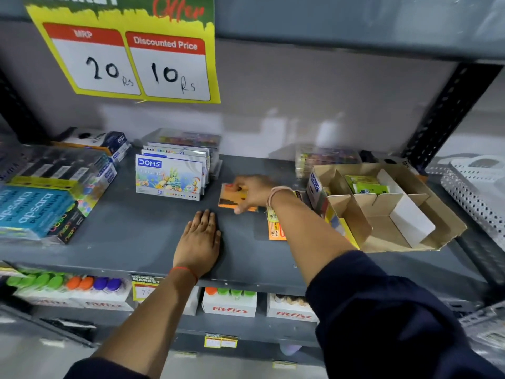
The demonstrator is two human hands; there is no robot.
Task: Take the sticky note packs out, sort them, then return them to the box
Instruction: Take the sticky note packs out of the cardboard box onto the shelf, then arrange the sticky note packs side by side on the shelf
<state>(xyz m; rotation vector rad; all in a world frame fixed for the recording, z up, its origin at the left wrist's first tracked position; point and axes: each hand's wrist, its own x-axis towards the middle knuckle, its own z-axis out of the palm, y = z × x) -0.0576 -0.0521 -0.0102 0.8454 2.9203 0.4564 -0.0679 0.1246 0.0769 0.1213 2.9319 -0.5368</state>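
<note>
An orange and yellow sticky note pack (229,199) lies on the grey shelf (136,231), and my right hand (252,191) is closed over its right side, fingers on top. Under my right forearm lies another pack (275,228), orange and yellow with a price label. My left hand (200,240) rests flat on the shelf, palm down, just in front of the first pack and apart from it. The open cardboard box (388,209) with dividers stands to the right, holding a green pack (366,184) at its back.
Doms pastel boxes (169,176) stand upright behind my left hand. Apsara pencil boxes (35,212) are stacked at the left. A yellow price sign (131,50) hangs above. Fitfizz cartons (229,305) fill the shelf below. A white perforated basket (475,187) sits at the far right.
</note>
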